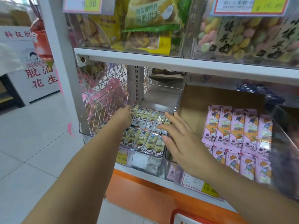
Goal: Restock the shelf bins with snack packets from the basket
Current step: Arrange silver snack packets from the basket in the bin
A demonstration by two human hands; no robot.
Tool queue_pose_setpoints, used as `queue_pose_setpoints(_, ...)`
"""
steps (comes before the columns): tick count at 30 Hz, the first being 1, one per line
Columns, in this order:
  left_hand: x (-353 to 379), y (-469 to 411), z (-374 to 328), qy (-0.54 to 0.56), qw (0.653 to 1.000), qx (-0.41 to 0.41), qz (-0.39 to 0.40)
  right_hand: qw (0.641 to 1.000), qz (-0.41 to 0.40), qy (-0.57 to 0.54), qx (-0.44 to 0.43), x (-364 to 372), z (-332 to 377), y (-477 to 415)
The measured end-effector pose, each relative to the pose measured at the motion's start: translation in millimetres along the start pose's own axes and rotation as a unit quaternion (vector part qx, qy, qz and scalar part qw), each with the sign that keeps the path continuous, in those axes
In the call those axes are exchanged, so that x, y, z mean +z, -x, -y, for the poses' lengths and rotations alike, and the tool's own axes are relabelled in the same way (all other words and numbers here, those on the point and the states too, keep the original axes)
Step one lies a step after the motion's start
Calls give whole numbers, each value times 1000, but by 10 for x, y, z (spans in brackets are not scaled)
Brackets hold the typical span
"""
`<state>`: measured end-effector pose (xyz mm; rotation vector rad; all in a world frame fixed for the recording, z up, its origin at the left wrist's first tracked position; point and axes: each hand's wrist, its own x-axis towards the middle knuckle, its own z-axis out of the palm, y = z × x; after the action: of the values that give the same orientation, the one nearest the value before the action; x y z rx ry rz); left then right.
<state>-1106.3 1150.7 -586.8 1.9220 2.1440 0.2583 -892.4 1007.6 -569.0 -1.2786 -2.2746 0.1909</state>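
1. Site type: a retail shop, snack aisle.
2. Shelving: a white metal shelf (161, 63) carries clear plastic bins (145, 162) set side by side; an orange base panel (145, 188) runs below.
3. Stock: yellow snack packets (142, 141) lie in rows in one bin; pink snack packets (237, 131) fill the next; bagged biscuits (150, 18) and coloured sweets (242, 38) sit in the bins above.
4. Pricing: price labels are fixed to the bin fronts; one (84, 4) reads 9.90; two yellow tags (121, 156) below are partly blurred.
5. Handling gear: the red rim of a basket (182, 215) shows at the lower edge.
6. Surroundings: pale tiled floor (32, 143); a white display stand (40, 75) printed with large red Chinese characters stands to the left.
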Motion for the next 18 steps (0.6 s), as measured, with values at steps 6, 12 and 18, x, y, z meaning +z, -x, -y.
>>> queue_pose_setpoints(6, 6, -38, 20, -121, 991, 22, 55, 1000, -6, -5, -6, 2, 10, 0)
queue_pose_setpoints(12, -68, 72, -4, -130, 988, 26, 79, 1000, -1, 14, -10, -5, 12, -4)
queue_pose_setpoints(18, -291, 805, -171, -66, 995, 66, -42, 998, 33, 57, -26, -173, 54, 125)
